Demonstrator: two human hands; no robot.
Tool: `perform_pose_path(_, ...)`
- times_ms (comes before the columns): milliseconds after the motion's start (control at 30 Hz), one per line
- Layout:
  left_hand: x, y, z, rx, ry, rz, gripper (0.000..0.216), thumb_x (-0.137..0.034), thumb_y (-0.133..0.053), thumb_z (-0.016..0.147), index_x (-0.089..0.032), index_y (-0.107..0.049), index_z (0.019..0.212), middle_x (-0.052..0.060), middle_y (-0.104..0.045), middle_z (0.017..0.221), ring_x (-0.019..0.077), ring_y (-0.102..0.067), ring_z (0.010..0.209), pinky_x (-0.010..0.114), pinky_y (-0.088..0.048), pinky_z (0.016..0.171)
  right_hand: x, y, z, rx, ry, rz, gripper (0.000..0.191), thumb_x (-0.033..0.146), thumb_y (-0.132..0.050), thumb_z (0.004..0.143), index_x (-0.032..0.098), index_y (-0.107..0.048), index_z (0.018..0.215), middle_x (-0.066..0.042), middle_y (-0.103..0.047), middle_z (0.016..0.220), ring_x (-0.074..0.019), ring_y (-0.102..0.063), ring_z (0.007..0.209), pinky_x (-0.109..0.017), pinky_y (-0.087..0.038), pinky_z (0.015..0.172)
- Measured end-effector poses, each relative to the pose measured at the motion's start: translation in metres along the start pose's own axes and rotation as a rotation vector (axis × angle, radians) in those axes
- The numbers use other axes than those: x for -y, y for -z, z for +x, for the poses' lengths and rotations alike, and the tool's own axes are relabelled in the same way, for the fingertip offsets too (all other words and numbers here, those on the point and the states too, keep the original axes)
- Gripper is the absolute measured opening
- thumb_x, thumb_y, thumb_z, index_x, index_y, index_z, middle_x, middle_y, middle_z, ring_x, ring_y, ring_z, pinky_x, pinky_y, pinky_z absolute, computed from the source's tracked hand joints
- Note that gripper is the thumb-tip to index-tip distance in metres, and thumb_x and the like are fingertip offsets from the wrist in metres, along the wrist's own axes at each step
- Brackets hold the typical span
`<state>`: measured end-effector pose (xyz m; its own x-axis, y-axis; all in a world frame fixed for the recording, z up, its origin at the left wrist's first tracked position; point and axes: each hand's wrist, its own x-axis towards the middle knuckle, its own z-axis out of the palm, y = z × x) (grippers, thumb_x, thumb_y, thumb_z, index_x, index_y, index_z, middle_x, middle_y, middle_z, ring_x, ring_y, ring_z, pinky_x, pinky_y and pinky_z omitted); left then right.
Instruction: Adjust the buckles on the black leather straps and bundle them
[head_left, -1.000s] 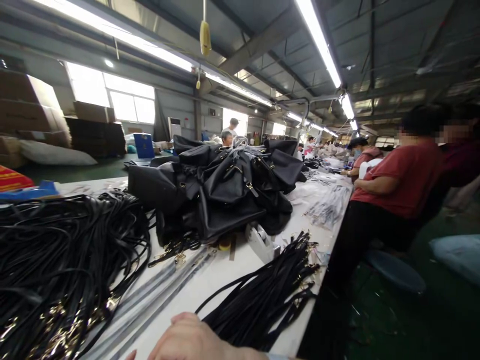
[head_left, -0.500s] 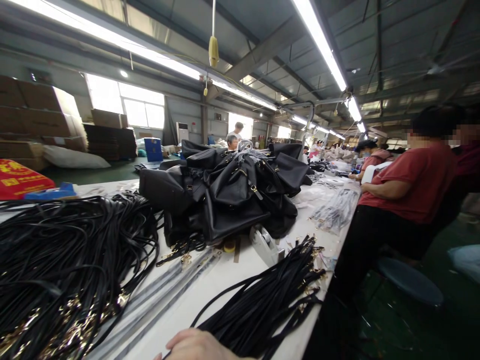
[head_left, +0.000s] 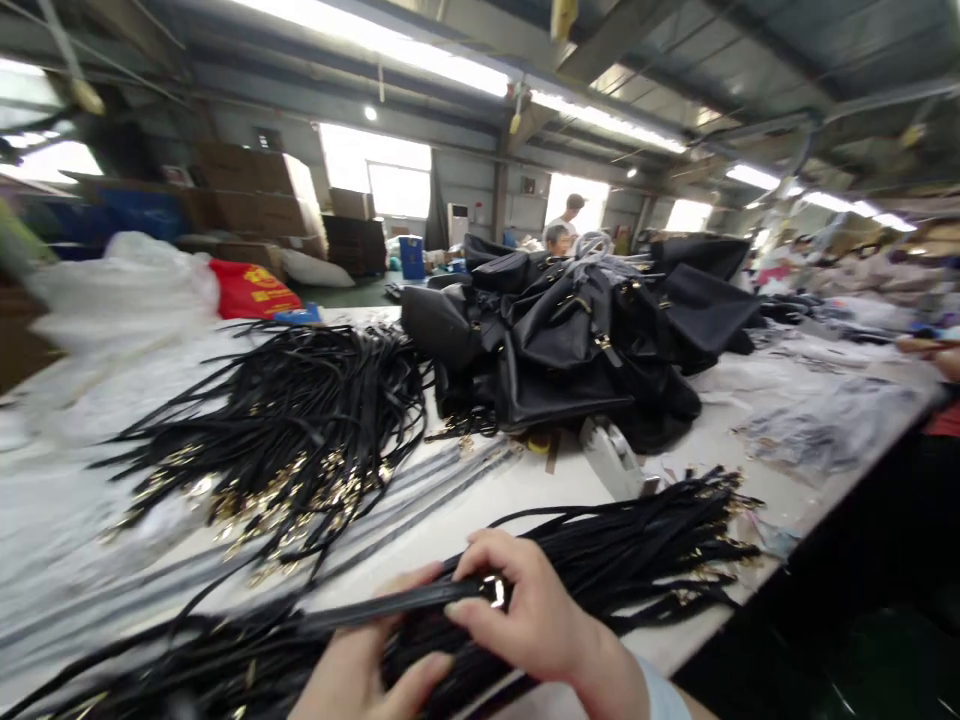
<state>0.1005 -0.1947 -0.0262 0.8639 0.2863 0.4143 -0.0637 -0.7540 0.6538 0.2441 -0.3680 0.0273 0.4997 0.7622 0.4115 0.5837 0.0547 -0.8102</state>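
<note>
In the lower middle my right hand (head_left: 532, 610) pinches a black strap (head_left: 397, 603) between thumb and fingers, close to its shiny gold metal fitting (head_left: 493, 591). My left hand (head_left: 360, 650) is curled around the same strap further left, its thumb lower and apart from the fingertips. More black straps lie beneath and between both hands. A bundle of black straps (head_left: 637, 540) with gold hardware stretches to the right behind my right hand. Beyond my left hand spreads a large heap of black straps (head_left: 322, 400), gold clasps toward me.
Black bags (head_left: 562, 360) are piled on the white table (head_left: 465, 510). A tape dispenser (head_left: 611, 455) stands before them. White plastic wrapping (head_left: 127, 330) and a red bag (head_left: 251, 288) lie left. Grey wrapped straps (head_left: 832, 420) rest near the right edge.
The view has turned left. Earlier one hand showed at the bottom edge; now both hands are in view with a strap held between them. The standing co-worker has left the right side of view.
</note>
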Motion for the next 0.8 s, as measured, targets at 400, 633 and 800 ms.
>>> perform_pose_path(400,-0.033,0.039,0.011,0.288,0.196,-0.054,0.019,-0.036,-0.070,0.087,-0.018,-0.076,0.086,0.001,-0.072,0.074,0.0131,-0.060,0.067,0.020,-0.041,0.062,-0.047,0.027,-0.016,0.385,-0.083,-0.209,0.032,0.027,-0.058,0.091,0.024,-0.064,0.121,-0.010,-0.069,0.120,-0.0268,-0.065,0.111,-0.039,-0.053,0.097)
perform_pose_path(633,-0.040,0.012,0.014,0.355,0.164,0.021,0.025,-0.041,-0.070,0.087,-0.017,-0.076,0.088,0.003,-0.072,0.074,0.0132,-0.056,0.062,0.023,-0.032,0.055,-0.020,0.014,-0.014,0.576,-0.085,-0.184,0.046,0.016,-0.051,0.090,0.024,-0.058,0.135,-0.010,-0.067,0.129,-0.0252,-0.064,0.115,-0.040,-0.050,0.101)
perform_pose_path(800,-0.034,0.023,0.014,0.353,0.211,-0.181,0.029,-0.042,-0.074,0.084,-0.017,-0.075,0.097,0.000,-0.069,0.072,0.0116,-0.055,0.063,0.020,-0.037,0.058,-0.020,0.020,-0.007,0.557,-0.078,-0.050,0.034,0.041,-0.050,0.098,0.022,-0.065,0.122,-0.007,-0.072,0.109,-0.0215,-0.067,0.096,-0.029,-0.052,0.084)
